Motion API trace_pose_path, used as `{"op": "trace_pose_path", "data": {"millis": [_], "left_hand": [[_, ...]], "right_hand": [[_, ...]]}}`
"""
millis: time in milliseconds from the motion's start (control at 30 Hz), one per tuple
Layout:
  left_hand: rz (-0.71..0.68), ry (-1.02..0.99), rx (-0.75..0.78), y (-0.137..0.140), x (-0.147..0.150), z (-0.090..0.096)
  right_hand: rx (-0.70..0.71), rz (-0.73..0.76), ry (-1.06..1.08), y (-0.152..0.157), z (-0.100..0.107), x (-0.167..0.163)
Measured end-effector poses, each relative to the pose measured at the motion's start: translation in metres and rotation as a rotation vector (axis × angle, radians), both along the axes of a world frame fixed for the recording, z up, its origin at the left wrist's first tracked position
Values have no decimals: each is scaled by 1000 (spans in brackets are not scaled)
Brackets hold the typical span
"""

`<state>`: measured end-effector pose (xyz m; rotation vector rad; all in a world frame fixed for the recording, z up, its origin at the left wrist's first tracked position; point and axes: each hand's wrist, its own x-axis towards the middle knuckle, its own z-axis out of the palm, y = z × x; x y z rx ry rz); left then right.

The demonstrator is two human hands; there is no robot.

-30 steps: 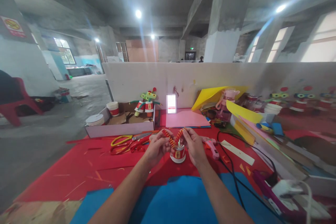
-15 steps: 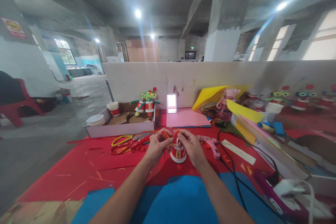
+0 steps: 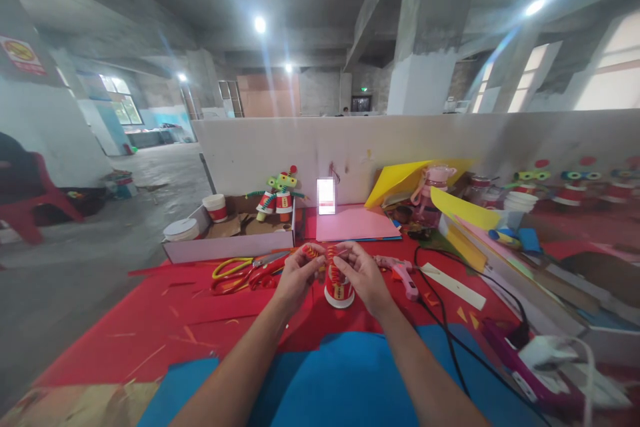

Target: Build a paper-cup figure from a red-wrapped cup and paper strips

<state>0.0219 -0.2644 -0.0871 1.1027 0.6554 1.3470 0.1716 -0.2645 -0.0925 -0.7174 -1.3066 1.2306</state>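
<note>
My hands, left (image 3: 296, 273) and right (image 3: 361, 275), are close together at table (image 3: 150, 320) centre, each pinching a folded strip (image 3: 330, 260) end over the cup (image 3: 339, 285) between them. Scissors (image 3: 240, 272) at 9 o'clock, glue gun (image 3: 400, 275) at 3, both within reach.

Bright ceiling lamps (image 3: 259, 24) above the white partition (image 3: 350, 147) throw long flares; the edges look stretched and blurred.

No text is legible: the wall sign (image 3: 19, 53) and the cup's label (image 3: 339, 289) are blurred.
</note>
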Motion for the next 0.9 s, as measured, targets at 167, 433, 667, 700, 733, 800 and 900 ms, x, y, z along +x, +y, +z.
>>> {"op": "trace_pose_path", "data": {"millis": [167,433,667,700,733,800,900], "left_hand": [[-93,29,-29,-2,2,0],[-59,33,-40,-1,2,-1],[-5,102,7,1,-2,-2],[6,144,31,1,-2,-1],[16,196,54,0,-2,-1],[33,300,92,0,-3,0],[56,401,124,2,-7,3]], "right_hand": [[-20,62,35,-3,2,0],[118,30,8,0,-2,0],[164,-64,-108,-3,1,-2],[177,-82,-126,-4,1,-3],[189,-97,-140,-5,1,-3],[206,-104,-149,-5,1,-4],[204,-85,-137,-4,0,-2]]}}
